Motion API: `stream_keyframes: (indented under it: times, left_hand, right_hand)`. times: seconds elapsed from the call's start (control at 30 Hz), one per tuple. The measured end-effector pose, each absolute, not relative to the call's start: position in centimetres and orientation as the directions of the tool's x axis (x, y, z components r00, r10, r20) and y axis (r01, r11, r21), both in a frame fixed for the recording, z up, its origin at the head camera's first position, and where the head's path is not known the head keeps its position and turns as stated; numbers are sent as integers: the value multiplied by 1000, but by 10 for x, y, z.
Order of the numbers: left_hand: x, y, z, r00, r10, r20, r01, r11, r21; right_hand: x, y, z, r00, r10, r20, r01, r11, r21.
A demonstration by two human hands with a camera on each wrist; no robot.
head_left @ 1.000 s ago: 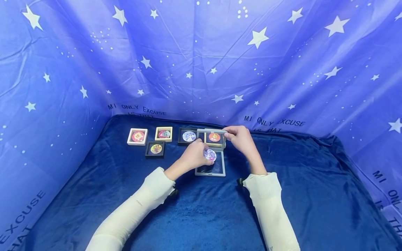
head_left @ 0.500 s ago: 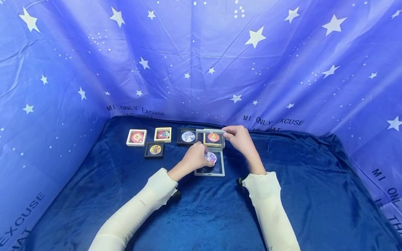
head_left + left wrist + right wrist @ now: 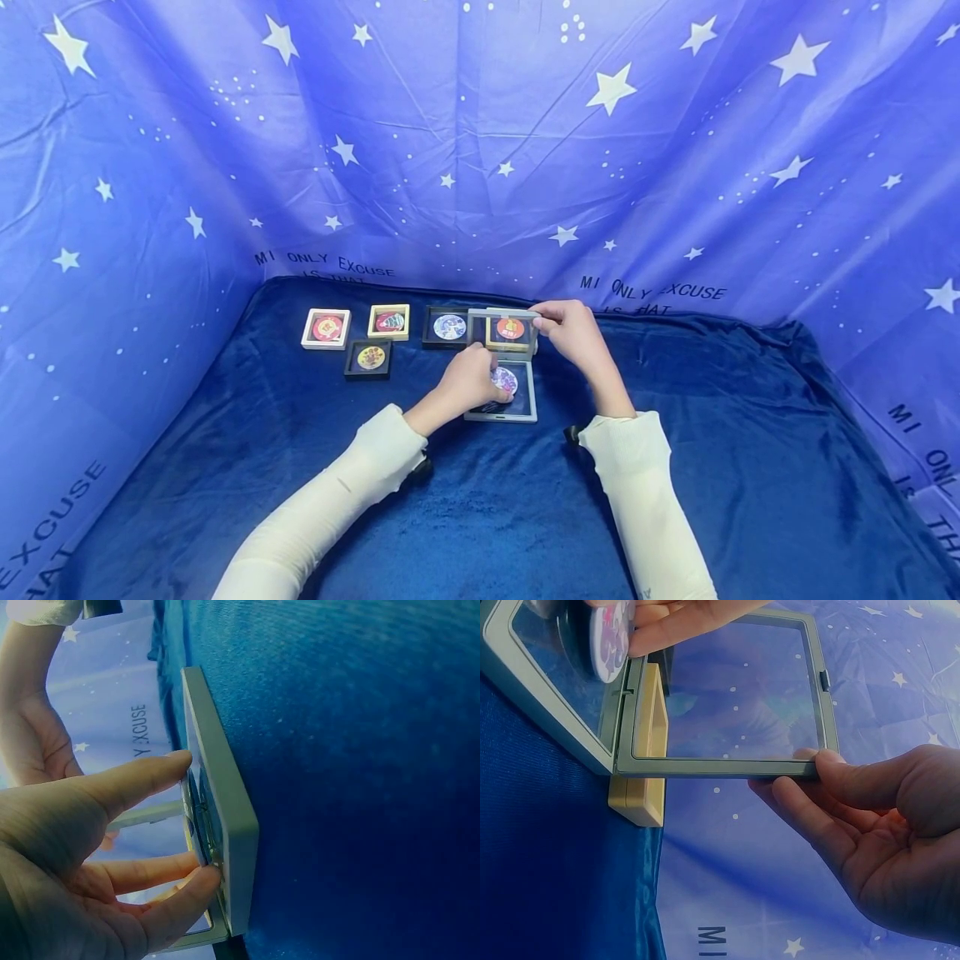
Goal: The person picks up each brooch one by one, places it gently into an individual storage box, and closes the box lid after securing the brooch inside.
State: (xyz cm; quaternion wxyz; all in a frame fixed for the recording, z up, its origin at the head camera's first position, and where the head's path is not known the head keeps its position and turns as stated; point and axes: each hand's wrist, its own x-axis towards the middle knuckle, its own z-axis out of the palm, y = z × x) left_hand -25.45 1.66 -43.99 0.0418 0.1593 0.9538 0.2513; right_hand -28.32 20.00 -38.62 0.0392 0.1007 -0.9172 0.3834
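A grey hinged display frame lies on the blue cloth with its clear lid half raised. Between thumb and fingers, my left hand pinches a round purple-and-white badge over the lower half. The left wrist view has the left fingertips right at the film, inside the frame's rim. My right hand grips the lid's outer corner with thumb and fingers, keeping it upright. Part of the badge is hidden behind the left hand in the head view.
Behind the lid stand a black frame with a blue-white badge and a wood-coloured frame with an orange badge. To the left are a white frame, a pale yellow frame and a black frame. A starry curtain surrounds the cloth.
My left hand has moved slightly down and nearer to me with the badge, further into the lower half of the frame. The right hand keeps its hold on the lid.
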Motion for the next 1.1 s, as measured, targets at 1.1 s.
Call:
stream_keyframes:
  times: [1.1]
  left_hand:
    - [-250, 21, -444, -949, 312, 44, 299, 846, 441]
  right_hand:
    - [-283, 201, -387, -977, -155, 144, -212, 698, -684]
